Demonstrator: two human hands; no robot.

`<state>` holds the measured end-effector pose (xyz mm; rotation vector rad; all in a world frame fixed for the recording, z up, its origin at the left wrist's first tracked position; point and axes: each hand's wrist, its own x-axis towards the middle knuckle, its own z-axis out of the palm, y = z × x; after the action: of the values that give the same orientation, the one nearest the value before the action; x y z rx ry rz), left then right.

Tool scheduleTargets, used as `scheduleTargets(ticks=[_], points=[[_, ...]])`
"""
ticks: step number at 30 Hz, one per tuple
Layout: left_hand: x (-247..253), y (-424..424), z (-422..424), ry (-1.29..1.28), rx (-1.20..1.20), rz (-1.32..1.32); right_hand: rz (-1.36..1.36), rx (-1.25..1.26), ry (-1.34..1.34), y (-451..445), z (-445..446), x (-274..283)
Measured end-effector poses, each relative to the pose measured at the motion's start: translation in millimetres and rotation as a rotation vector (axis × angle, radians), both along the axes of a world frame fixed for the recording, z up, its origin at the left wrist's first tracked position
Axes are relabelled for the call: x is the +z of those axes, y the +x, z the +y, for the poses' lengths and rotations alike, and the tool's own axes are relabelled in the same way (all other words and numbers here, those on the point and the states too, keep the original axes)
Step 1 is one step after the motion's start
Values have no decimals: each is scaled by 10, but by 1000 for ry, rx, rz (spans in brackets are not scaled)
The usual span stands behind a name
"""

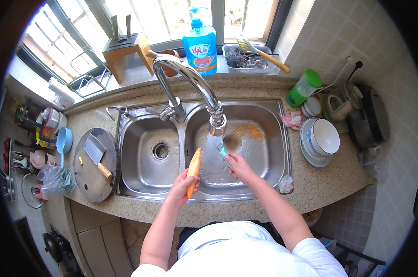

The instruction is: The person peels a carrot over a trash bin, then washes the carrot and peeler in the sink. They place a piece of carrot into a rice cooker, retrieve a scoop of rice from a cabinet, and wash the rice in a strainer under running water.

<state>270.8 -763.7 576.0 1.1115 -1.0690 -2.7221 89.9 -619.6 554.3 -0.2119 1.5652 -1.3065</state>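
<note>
My left hand (184,185) grips an orange root vegetable (194,166), probably a carrot, held upright over the front edge of the double-bowl steel sink (182,138). In my right hand (241,168) is a light-blue vegetable peeler (224,151), its head pointing up and away from me, above the right bowl. The peeler and the vegetable are apart. Orange peelings (254,131) lie on the floor of the right bowl, beside its drain (231,142), which looks blurred. Just beyond my hands hangs the chrome faucet's spout (217,124).
Left of the sink, a cleaver (95,149) rests on a round chopping board (86,187). Stacked bowls (321,136) and a green-lidded container (304,88) stand to the right. Dish soap (199,48), a knife block (124,48) and a tub of scrubbers (249,59) line the windowsill.
</note>
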Motion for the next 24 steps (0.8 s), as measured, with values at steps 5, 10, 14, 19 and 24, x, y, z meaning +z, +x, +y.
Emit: scheduleTargets(ticks=[5, 10, 14, 19, 24], points=[[30, -53, 1, 24, -32, 22, 780, 344, -78, 147, 99, -45], [8, -94, 62, 57, -62, 4, 1032, 381, 69, 275, 217, 19], [130, -128, 128, 36, -128, 52, 885, 143, 475, -64, 349, -349], [169, -226, 145, -123, -176, -91, 825, 165, 164, 301, 486, -65], [83, -252, 139, -108, -195, -88, 1006, 275, 52, 433, 414, -47]])
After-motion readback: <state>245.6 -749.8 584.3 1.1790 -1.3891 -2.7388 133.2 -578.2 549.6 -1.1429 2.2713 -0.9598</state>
